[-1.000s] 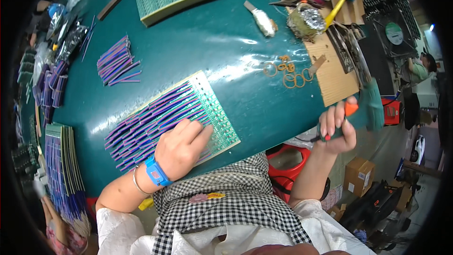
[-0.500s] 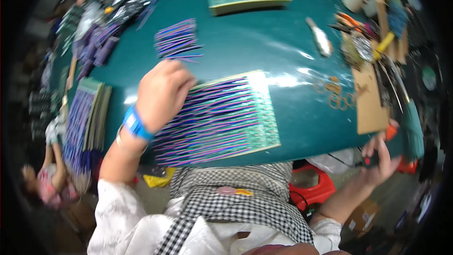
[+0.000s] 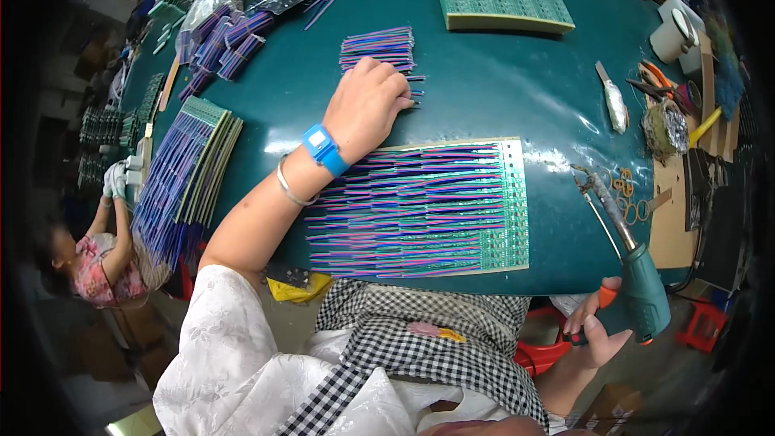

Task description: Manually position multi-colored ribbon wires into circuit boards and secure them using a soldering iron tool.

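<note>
Left hand [image 3: 367,105] moved onto loose wire bundle [image 3: 379,47], fingers together, right hand [image 3: 596,331] clamped on soldering iron [image 3: 638,287]

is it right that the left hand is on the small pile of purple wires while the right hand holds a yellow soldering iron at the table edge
Not quite: the colour is wrong. The head view shows the right hand holding a green soldering iron at the table edge, not a yellow one. The rest stands: the left hand rests on the small pile of purple wires.
</note>
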{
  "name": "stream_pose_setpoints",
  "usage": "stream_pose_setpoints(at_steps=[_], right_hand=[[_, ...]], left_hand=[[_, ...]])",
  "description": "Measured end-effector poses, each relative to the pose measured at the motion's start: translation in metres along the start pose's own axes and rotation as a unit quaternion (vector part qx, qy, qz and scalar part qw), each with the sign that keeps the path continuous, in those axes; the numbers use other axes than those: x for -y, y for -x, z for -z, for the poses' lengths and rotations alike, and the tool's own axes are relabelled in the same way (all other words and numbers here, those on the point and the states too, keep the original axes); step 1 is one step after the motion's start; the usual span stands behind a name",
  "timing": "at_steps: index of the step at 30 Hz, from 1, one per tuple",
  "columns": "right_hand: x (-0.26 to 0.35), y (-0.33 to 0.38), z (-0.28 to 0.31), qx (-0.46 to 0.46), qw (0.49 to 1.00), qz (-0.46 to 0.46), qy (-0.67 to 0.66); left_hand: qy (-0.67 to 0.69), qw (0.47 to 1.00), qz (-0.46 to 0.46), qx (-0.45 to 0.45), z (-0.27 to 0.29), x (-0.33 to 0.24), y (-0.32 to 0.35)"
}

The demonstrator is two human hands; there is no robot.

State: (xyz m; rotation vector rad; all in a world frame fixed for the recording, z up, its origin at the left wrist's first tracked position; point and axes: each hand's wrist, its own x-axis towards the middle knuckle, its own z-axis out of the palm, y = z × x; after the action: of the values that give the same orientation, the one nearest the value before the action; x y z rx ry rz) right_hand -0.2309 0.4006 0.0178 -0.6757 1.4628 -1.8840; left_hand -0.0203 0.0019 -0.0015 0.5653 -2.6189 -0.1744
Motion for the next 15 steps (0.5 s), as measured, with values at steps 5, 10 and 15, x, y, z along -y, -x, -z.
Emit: stream_pose_setpoints(at_steps=[5, 10, 15], right_hand=[[-0.003, 0.028, 0.013, 0.004, 0.999, -0.028, -0.025], [-0.007, 0.056, 0.022, 0.007, 0.995, -0.09, -0.045], [-0.009, 0.079, 0.023, -0.03, 0.991, -0.128, -0.039]], left_hand=[[0.201, 0.977, 0.038, 0.058, 0.029, -0.077, 0.005], [0.284, 0.942, -0.078, 0.162, 0.018, -0.131, 0.026], [0.258, 0.949, -0.13, 0.128, -0.01, -0.139, 0.038]])
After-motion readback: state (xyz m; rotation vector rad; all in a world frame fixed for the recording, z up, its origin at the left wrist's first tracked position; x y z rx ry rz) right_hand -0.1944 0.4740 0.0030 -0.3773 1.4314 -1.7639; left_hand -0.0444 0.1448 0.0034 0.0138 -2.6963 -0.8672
